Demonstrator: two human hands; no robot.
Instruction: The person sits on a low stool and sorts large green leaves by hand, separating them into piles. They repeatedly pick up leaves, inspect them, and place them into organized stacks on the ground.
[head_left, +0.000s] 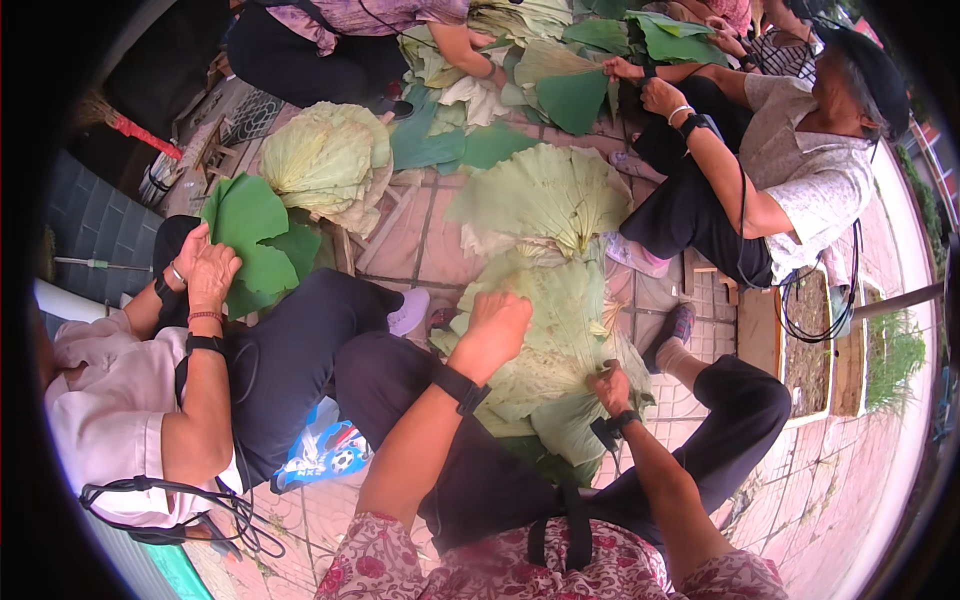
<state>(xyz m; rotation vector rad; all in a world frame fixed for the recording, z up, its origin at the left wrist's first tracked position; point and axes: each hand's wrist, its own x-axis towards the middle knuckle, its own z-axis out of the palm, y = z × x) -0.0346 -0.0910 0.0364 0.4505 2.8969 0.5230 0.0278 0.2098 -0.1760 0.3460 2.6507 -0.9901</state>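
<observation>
A stack of large, pale green, dried-looking leaves (548, 345) lies in front of my knees, broad and veined like lotus leaves. My left hand (497, 325) is closed in a fist over the stack's left part; what its fingers hold, if anything, is hidden. At the stack's right edge my right hand (610, 387) is closed, with its fingertips at a leaf's edge; a duller green leaf (568, 425) hangs just below it. Beyond, another fanned stack of pale leaves (560, 195) touches or overlaps the near one.
At my left, a seated person holds a bright green leaf (250, 240), with a pale leaf bundle (328, 160) beyond. Another person (800, 150) sits at the far right, others at the back. A blue printed bag (322, 447) lies by my left knee; a planter box (807, 340) stands right.
</observation>
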